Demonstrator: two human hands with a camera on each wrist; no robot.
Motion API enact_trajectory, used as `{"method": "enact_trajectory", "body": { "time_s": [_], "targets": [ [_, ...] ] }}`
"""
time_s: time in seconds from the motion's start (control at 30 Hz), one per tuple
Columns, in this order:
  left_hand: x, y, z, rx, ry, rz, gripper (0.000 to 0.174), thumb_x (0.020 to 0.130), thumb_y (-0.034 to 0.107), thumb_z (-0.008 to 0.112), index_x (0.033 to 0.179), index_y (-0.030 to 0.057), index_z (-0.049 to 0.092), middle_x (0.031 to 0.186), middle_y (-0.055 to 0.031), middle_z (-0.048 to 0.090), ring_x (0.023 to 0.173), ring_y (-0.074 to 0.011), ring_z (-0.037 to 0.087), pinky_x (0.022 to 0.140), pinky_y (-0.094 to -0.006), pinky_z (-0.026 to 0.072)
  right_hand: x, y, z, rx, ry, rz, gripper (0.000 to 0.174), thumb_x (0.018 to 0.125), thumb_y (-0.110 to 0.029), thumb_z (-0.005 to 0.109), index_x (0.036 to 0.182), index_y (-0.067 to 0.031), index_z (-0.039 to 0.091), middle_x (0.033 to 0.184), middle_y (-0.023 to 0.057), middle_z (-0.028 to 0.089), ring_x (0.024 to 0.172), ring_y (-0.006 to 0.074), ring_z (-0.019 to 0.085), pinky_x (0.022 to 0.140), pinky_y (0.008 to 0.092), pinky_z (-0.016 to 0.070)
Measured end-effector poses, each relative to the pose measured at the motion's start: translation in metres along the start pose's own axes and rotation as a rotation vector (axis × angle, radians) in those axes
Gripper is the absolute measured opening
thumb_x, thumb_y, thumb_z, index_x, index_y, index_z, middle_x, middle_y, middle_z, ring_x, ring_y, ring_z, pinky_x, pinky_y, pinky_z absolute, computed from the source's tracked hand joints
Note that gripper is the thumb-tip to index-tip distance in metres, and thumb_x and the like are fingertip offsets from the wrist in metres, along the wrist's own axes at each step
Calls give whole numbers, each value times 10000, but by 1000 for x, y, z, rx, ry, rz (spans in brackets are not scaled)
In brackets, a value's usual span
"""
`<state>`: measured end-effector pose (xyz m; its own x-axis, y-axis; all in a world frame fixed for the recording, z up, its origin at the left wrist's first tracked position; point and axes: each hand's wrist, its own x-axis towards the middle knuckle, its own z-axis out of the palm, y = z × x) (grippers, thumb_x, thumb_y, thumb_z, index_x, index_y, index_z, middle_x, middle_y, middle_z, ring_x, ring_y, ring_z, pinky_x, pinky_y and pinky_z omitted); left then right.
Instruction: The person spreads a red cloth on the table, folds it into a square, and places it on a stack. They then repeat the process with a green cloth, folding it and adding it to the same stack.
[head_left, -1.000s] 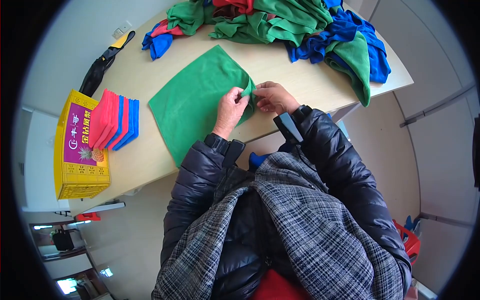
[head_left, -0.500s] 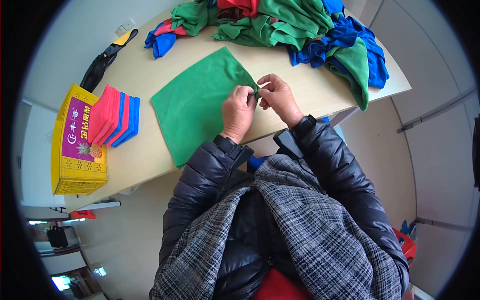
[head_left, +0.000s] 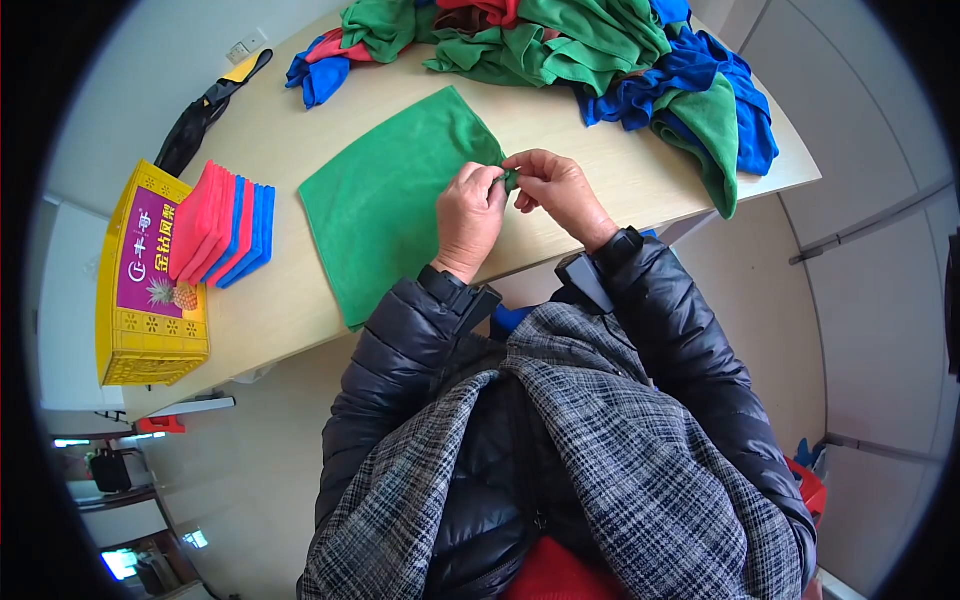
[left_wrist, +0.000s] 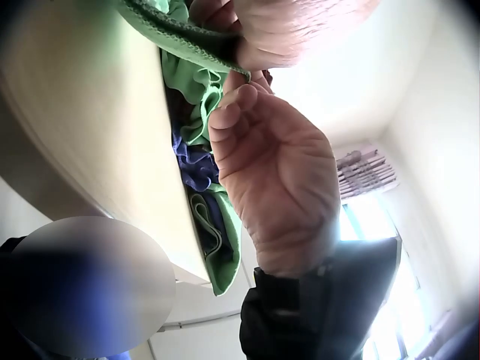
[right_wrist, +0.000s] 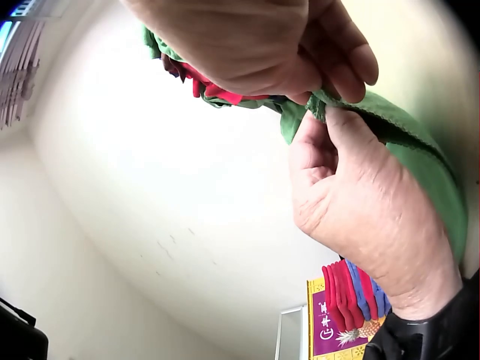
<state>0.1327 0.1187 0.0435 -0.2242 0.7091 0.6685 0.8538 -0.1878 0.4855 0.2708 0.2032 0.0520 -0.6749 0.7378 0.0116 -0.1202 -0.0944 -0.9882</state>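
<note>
A green cloth point(head_left: 385, 195) lies spread on the table, its right corner raised between the two hands. My left hand point(head_left: 470, 220) pinches that bunched corner between thumb and fingers. Right beside it, my right hand point(head_left: 562, 195) pinches the corner's tip, the fingertips of both hands nearly meeting. In the right wrist view, a small tuft of green cloth point(right_wrist: 318, 105) sticks up between the fingertips. The left wrist view shows the stitched edge of the cloth point(left_wrist: 187, 37) running up to the fingers.
A heap of crumpled green, blue and red cloths point(head_left: 560, 50) covers the table's far side. To the left, folded red and blue cloths point(head_left: 225, 225) stand against a yellow pineapple carton point(head_left: 150, 285). Behind the carton lies a black and yellow item point(head_left: 205, 120). The table's point(head_left: 290, 320) near edge runs close below my wrists.
Both hands have drawn close together at the cloth's corner. My right hand has turned and its fingers now meet the left fingertips. The green cloth stays spread in nearly the same place.
</note>
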Motion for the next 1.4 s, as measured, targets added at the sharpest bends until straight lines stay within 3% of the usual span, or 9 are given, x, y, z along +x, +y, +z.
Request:
{"method": "enact_trajectory", "body": {
  "time_s": [0.23, 0.63, 0.73, 0.87, 1.07, 1.13, 1.23, 1.3, 1.4],
  "targets": [
    [0, 3, -3, 58, -40, 75, 150, 827, 2, 661, 975, 28, 648, 916, -118, 635, 821, -337, 646, 689, -437, 540, 2, 1, 1, -55, 24, -18, 258, 893, 25, 546, 1123, 22, 663, 867, 33, 669, 648, 92, 641, 607, 241, 538],
    [-3, 5, -7, 88, -6, 113, 149, 846, 4, 660, 993, 21, 641, 950, -130, 652, 838, -343, 651, 701, -430, 542, 1, -2, 2, -142, -32, -106, 319, 874, 40, 551, 1169, 23, 671, 850, 41, 681, 731, 112, 669, 677, 252, 556],
    [-5, 5, -7, 92, 7, 93, 130, 849, -2, 653, 976, 23, 641, 956, -133, 663, 836, -345, 656, 702, -430, 540, 2, -2, 5, -366, -31, -163, 340, 879, 68, 566, 1200, 20, 665, 941, 52, 699, 813, 101, 658, 746, 252, 554],
    [-3, 6, -8, 100, 19, 83, 94, 858, 5, 629, 947, 33, 622, 926, -127, 644, 835, -342, 651, 696, -438, 537, 2, -4, 7, -469, -5, -242, 323, 880, 63, 584, 1185, 16, 677, 958, 49, 702, 819, 101, 654, 743, 252, 550],
    [-13, 3, -16, 53, 35, 39, 90, 871, -12, 594, 950, 24, 617, 896, -126, 635, 835, -346, 649, 692, -433, 544, 8, 3, 7, -438, -90, -167, 268, 919, 8, 608, 1174, -1, 688, 911, 31, 696, 773, 87, 636, 703, 228, 530],
    [-17, 3, -19, 44, 4, 21, 104, 862, 3, 631, 963, 26, 628, 911, -125, 653, 842, -336, 660, 702, -414, 555, 9, 6, 5, -476, -134, -132, 260, 927, -2, 605, 1174, -4, 687, 893, 26, 689, 756, 82, 628, 688, 224, 523],
    [-27, 0, -45, 20, 26, -12, 126, 847, 21, 675, 969, 31, 643, 925, -123, 672, 849, -325, 671, 711, -395, 560, 12, 2, 7, -558, -149, -74, 245, 945, -21, 598, 1174, -9, 685, 859, 14, 673, 721, 72, 612, 658, 217, 509],
    [-42, -6, -74, -32, 96, -30, 154, 828, 42, 726, 967, 39, 661, 940, -120, 691, 857, -313, 683, 718, -376, 560, 15, -5, 9, -558, -100, -135, 223, 957, -35, 591, 1158, -6, 684, 823, 2, 651, 691, 63, 593, 634, 213, 496],
    [-81, -32, -135, 111, 157, -113, 159, 797, 79, 766, 923, 65, 671, 919, -106, 686, 808, -317, 668, 705, -390, 545, 20, -10, 3, -553, -58, -158, 207, 968, -48, 585, 1146, -5, 682, 798, -6, 633, 670, 60, 581, 619, 212, 488]
  ]
}}
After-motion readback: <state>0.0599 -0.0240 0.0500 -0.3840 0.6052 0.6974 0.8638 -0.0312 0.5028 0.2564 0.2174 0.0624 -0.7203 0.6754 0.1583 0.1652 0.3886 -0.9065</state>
